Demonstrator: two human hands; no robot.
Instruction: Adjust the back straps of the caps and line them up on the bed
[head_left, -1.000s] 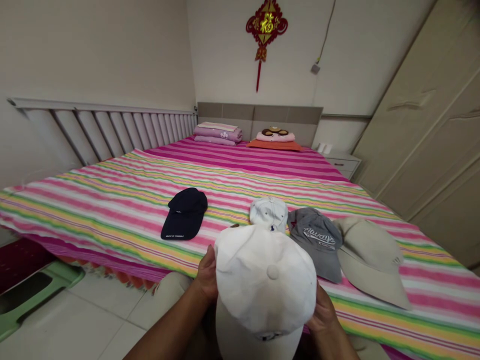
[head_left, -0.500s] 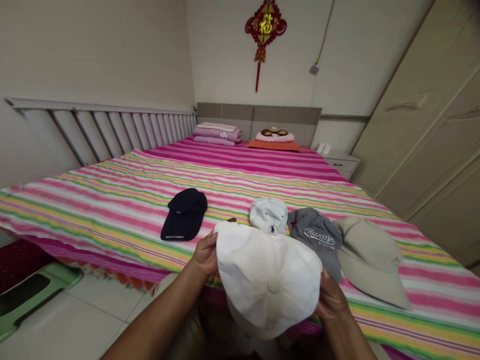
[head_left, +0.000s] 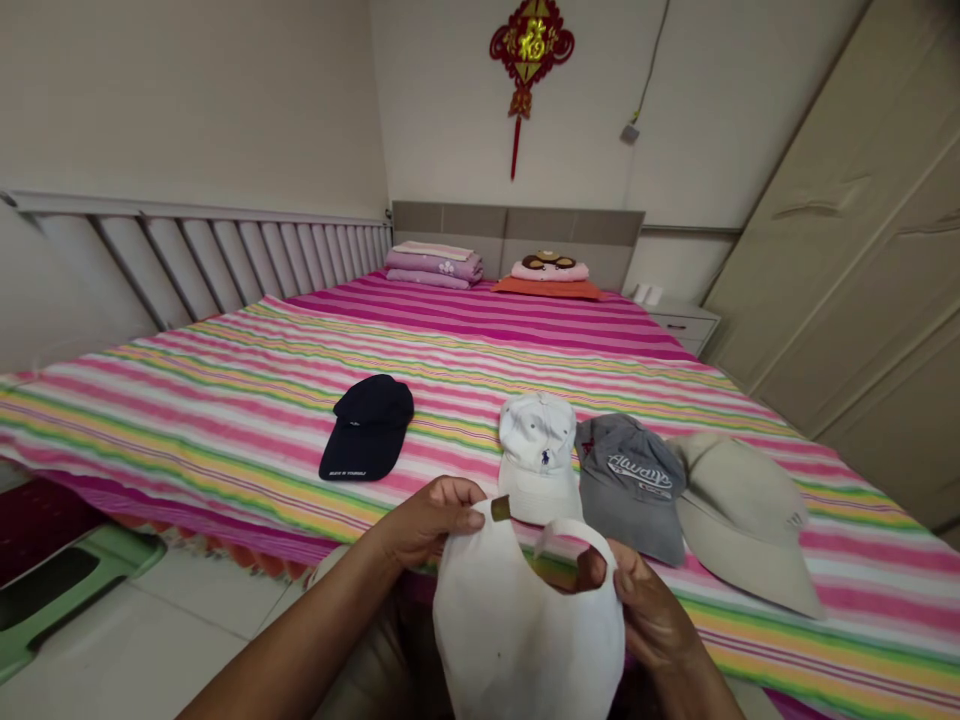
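Observation:
Between my hands is a white baseball cap (head_left: 525, 640), its back opening and strap facing up and away from me. My left hand (head_left: 435, 520) pinches the back edge by the brass-coloured buckle. My right hand (head_left: 645, 600) grips the other side, near the strap's end. Just beyond lies a smaller white cap (head_left: 536, 450) with a dark blue logo. A grey cap (head_left: 630, 485) with white lettering touches it on the right, followed by a beige cap (head_left: 750, 520). Off to the left lies a navy cap (head_left: 369, 428), brim towards me.
The caps lie on a bed with a striped sheet (head_left: 225, 400). Folded purple bedding (head_left: 435, 268) and a pink and orange stack (head_left: 549, 280) are by the headboard (head_left: 517, 230). A green stool (head_left: 90, 580) stands on the floor at left; a wardrobe (head_left: 847, 250) is at right.
The white cap in my hands has been turned over, from its crown top showing to its back opening and strap showing. My left hand has moved slightly right along its edge. The other caps stayed put.

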